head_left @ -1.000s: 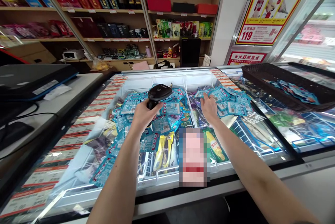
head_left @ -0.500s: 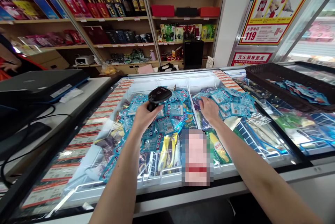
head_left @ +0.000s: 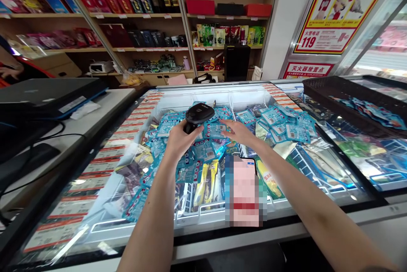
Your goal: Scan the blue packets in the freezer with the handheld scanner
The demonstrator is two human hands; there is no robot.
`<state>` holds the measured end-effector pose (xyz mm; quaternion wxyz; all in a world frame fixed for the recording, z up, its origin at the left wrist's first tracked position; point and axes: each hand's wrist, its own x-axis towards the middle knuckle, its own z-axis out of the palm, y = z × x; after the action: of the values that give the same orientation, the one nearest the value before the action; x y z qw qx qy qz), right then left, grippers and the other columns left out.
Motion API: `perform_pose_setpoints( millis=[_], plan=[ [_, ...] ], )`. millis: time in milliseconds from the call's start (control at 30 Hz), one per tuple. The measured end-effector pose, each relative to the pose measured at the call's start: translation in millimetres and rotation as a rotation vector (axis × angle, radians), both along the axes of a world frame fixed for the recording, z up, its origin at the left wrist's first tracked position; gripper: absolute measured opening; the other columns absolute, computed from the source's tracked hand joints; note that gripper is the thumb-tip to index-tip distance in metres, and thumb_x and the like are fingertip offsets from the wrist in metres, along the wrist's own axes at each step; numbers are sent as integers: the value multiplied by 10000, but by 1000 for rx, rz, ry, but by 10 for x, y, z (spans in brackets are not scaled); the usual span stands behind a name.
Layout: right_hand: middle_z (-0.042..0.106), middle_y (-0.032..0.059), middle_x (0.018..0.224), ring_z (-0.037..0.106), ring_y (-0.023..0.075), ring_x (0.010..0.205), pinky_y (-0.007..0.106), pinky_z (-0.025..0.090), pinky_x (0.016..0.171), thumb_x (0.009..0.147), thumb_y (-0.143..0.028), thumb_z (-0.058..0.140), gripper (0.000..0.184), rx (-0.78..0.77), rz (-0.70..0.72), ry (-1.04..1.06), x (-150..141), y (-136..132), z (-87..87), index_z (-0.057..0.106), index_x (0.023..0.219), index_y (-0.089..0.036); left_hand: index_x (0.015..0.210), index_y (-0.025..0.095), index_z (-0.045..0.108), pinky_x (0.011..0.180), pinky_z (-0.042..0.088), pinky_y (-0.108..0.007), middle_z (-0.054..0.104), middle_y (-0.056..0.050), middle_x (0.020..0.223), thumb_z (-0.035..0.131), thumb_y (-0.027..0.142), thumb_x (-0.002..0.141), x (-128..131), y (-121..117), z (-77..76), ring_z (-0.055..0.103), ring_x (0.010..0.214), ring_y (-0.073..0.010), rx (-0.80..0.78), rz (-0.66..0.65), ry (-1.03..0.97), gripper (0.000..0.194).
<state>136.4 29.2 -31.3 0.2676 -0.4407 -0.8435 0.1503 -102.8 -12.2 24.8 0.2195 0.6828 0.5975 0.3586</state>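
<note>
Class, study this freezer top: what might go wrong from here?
Several blue packets overlap, barcodes showing, so the scanner in the left hand might read the wrong one. The right hand, low over them, could push loose packets across the glass. The phone, near the front edge, might get knocked.

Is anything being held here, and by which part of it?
The left grip holds a black scanner by its handle; the right grip is at a blue packet, any hold unclear.
</note>
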Motion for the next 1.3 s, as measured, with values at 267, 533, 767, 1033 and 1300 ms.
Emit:
perform_pose_setpoints(
  millis=[267, 533, 767, 1033, 1300],
  plan=[
    [602, 131, 1160, 595, 274, 1008, 354, 464, 836, 631, -464, 773, 749, -68, -194, -45, -10, 32, 31, 531, 1279, -175, 905, 146, 631, 461, 315, -229, 567, 0, 536, 584, 577, 710, 68, -53, 50, 487, 496, -140, -21, -19, 39, 475],
    [612, 7, 653, 648, 187, 604, 291, 515, 520, 773, -523, 594, 329, -245, -414, 740, 390, -45, -128, 567, 792, -195, 957, 148, 644, 471, 327, -236, 578, -11, 553, 593, 573, 719, 112, -91, 83, 514, 526, -157, -35, -83, 42, 490],
    [642, -7, 593, 698, 207, 621, 334, 597, 568, 757, -430, 666, 275, -431, -364, 1071, 375, -26, -207, 511, 777, -204, 926, 154, 634, 453, 317, -234, 548, 3, 518, 592, 587, 720, 115, -98, 85, 485, 477, -140, -81, -109, 36, 481],
    [635, -6, 540, 693, 225, 579, 345, 580, 513, 751, -482, 666, 317, -413, -373, 1012, 329, -98, -139, 491, 707, -221, 908, 166, 641, 444, 294, -232, 554, -1, 534, 596, 583, 719, 159, -138, 79, 470, 476, -133, -117, -182, 62, 459],
    [627, -1, 541, 698, 232, 604, 340, 577, 492, 780, -487, 641, 334, -399, -337, 1079, 393, 17, -271, 444, 717, -224, 875, 158, 652, 456, 286, -239, 552, -5, 529, 588, 592, 714, 175, -131, 102, 460, 489, -135, -92, -176, 120, 468]
  ],
)
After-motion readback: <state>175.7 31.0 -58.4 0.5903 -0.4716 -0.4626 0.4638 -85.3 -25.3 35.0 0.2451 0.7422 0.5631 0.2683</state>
